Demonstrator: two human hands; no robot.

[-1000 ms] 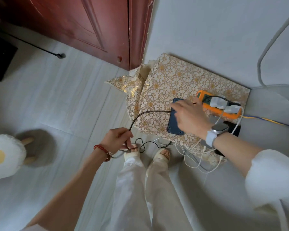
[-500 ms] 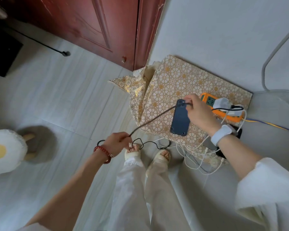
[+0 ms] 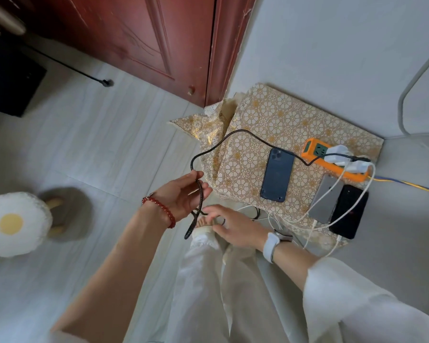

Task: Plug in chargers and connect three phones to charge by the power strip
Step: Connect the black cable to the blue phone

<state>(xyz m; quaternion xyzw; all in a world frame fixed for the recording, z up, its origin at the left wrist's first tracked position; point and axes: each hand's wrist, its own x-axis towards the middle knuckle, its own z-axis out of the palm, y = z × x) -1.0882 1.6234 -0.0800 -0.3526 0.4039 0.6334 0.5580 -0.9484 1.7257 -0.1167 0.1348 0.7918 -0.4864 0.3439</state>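
Right of centre in the frame we see a low surface under a gold floral cloth (image 3: 278, 120), set in the corner beside a red-brown door (image 3: 139, 35). On the cloth's right edge lies the orange power strip (image 3: 315, 149), with white chargers (image 3: 342, 157) plugged into it. A blue phone (image 3: 277, 175) lies face down just left of the strip. Lower right of it we find a silver phone (image 3: 325, 206) and a black phone (image 3: 349, 211) side by side, touching or nearly so, each with a white cable (image 3: 332, 194) running to its lower end.

A black braided cable (image 3: 248, 133) leaves the strip's right end, passes the top of the blue phone, arcs across the cloth and drops off its left edge to the left hand (image 3: 181, 194) at frame centre. That hand, with a red bead bracelet (image 3: 160, 209) at the wrist, has its fingers loosely curled and apart, the cable running between thumb and fingers and hanging in a loop below. We cannot tell whether the cable's end sits in the blue phone.

The right hand (image 3: 233, 229), just below, wears a white wristwatch (image 3: 273, 243); its fingers are spread and reach toward the hanging cable, pinching nothing that we can make out. At the left edge stands a fried-egg-shaped stool (image 3: 13, 224).
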